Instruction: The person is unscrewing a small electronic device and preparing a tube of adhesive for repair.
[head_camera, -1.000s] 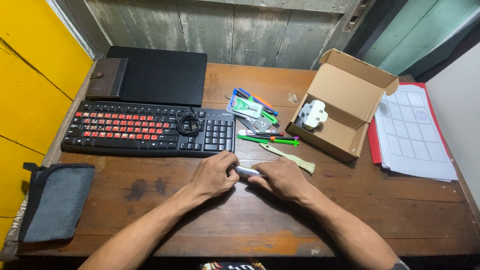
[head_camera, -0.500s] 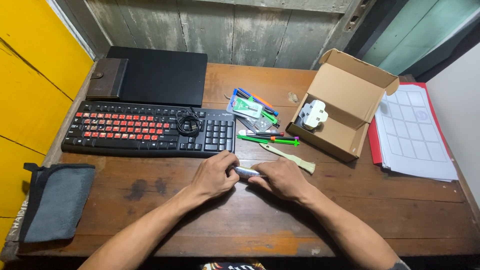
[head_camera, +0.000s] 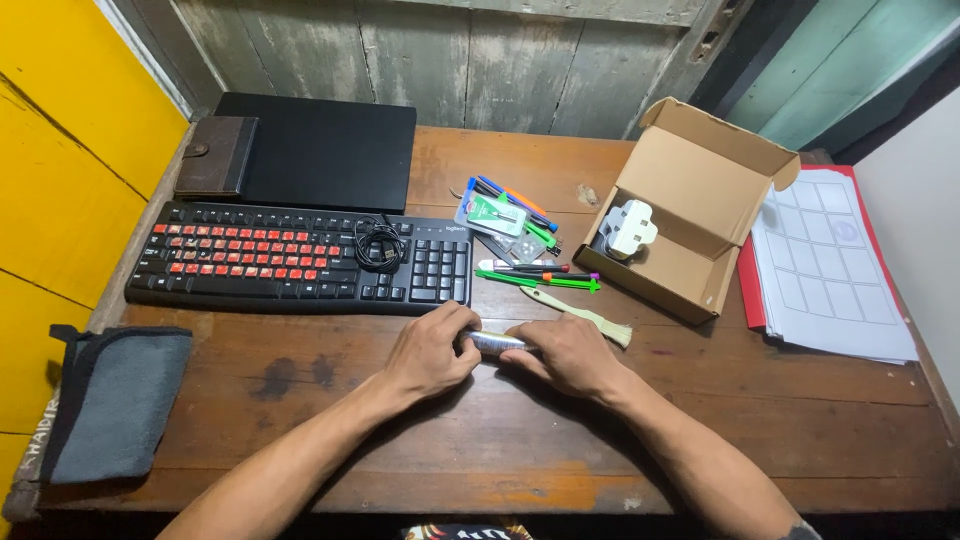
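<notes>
Both hands rest low on the wooden desk (head_camera: 300, 420), meeting at a small silvery cylinder (head_camera: 497, 343) that lies flat between them. The left hand (head_camera: 432, 350) has its grip clenched round one end of the cylinder, the right hand (head_camera: 568, 352) is curled over the other end, and only the short middle stretch of metal shows between the two grips.

Just beyond the grips lies a pale-handled brush (head_camera: 580, 316), close to the right knuckles. A little farther out are a green pen (head_camera: 540, 281) and a loose pile of pens and small packets (head_camera: 505, 215). Beyond the left grip sits a black keyboard with red keys (head_camera: 300, 265), a coiled black cable (head_camera: 378, 243) on top of it. Out past the right grip stands an open cardboard box (head_camera: 690, 215) with a white part (head_camera: 630, 228) inside, and beside that a stack of printed sheets (head_camera: 830, 270). Far off to the left side, at the desk edge, lies a grey pouch (head_camera: 115, 400).
</notes>
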